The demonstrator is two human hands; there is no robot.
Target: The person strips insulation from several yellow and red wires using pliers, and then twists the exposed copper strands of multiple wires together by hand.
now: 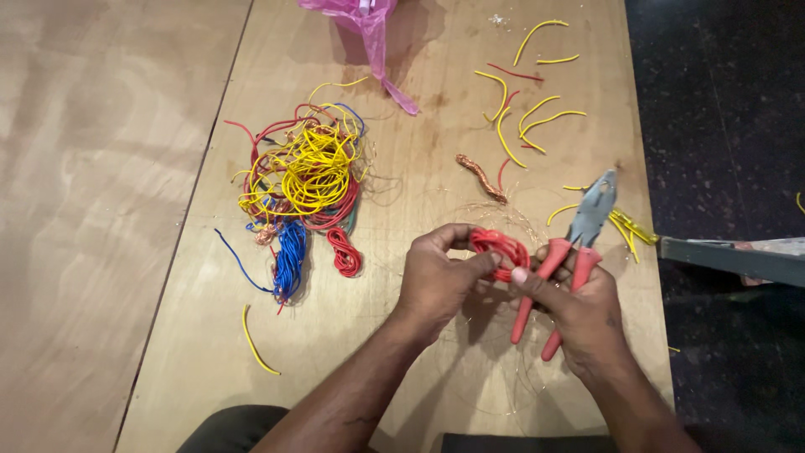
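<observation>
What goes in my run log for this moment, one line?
left hand: holds red wire coil | right hand: pliers, touches coil | plywood table

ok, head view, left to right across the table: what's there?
Loose yellow wire piece → tangled pile of yellow, red and blue wire → left hand → red wire coil held by both hands → right hand holding red-handled pliers → grey bar at the table's right edge.

Single view, head-worn camera, looking steeply down and forward over the tabletop [419, 168] from close above. Both forearms enter from the bottom edge; the hands sit low and right of centre. Dark floor [721, 101] shows along the right side.
</observation>
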